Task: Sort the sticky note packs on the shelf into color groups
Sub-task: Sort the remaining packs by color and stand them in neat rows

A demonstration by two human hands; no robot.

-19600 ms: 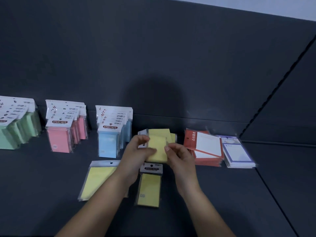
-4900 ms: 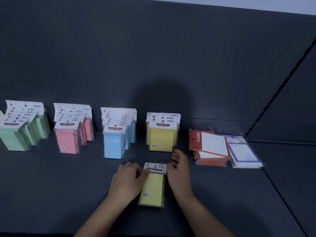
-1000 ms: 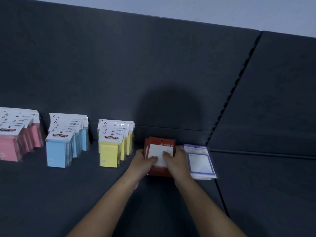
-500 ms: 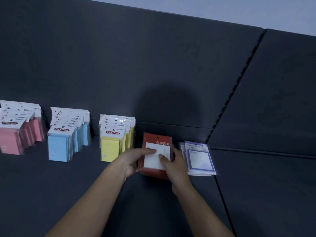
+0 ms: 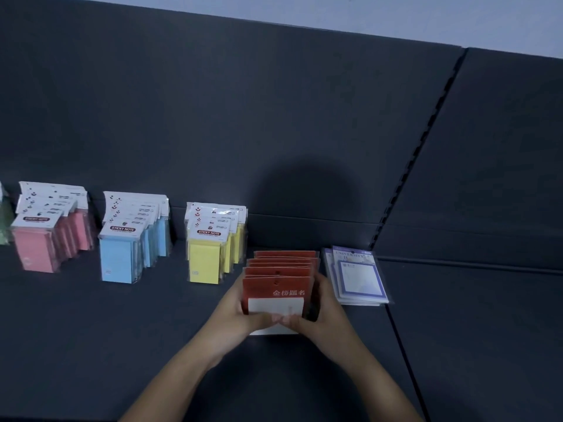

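Several red note packs (image 5: 278,277) stand upright in a fanned row on the dark shelf (image 5: 91,345). My left hand (image 5: 236,312) grips the row's left side and my right hand (image 5: 321,315) grips its right side, thumbs meeting on the front pack's white panel. To the left stand rows of yellow packs (image 5: 213,242), blue packs (image 5: 131,239) and pink packs (image 5: 48,226). A sliver of green packs (image 5: 3,226) shows at the left edge. A flat pile of purple-bordered packs (image 5: 356,275) lies just right of my right hand.
The shelf's dark back panel (image 5: 243,132) rises behind the rows. A slotted upright seam (image 5: 411,159) and a floor seam divide this shelf from the section on the right (image 5: 487,345).
The red packs, lying as a flat pile between my hands a second ago, now stand upright in a fanned row. Both hands moved to the row's sides.
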